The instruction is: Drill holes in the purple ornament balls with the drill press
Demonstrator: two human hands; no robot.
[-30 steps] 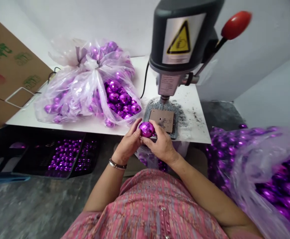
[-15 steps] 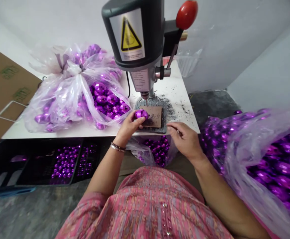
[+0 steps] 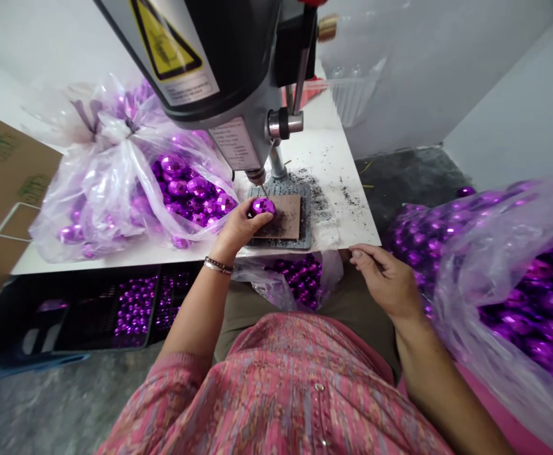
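Note:
Between thumb and fingers of my left hand (image 3: 241, 226) is a shiny purple faceted ball (image 3: 263, 206). It is held over a brown board (image 3: 286, 217), just beneath the bit of the drill press (image 3: 257, 174). Whether bit and ball touch, I cannot tell. The board lies on the drill's grey metal base (image 3: 305, 215). My right hand (image 3: 387, 278) hovers off the table's front edge, right of the base. Its thumb and forefinger are pinched together, the other fingers curled; what they hold, if anything, is too small to make out.
A knotted plastic bag of purple balls (image 3: 110, 170) lies on the white table (image 3: 337, 158) at left, by a cardboard box (image 3: 11, 189). Another open bag (image 3: 470, 278) stands at right. Below are black crates (image 3: 148, 341) and a bag (image 3: 299, 278). Dark shavings litter the table.
My right hand has drawn away from the drill base, to the right and down. The ball in my left hand has turned and sits nearer the bit. The camera view has shifted, too.

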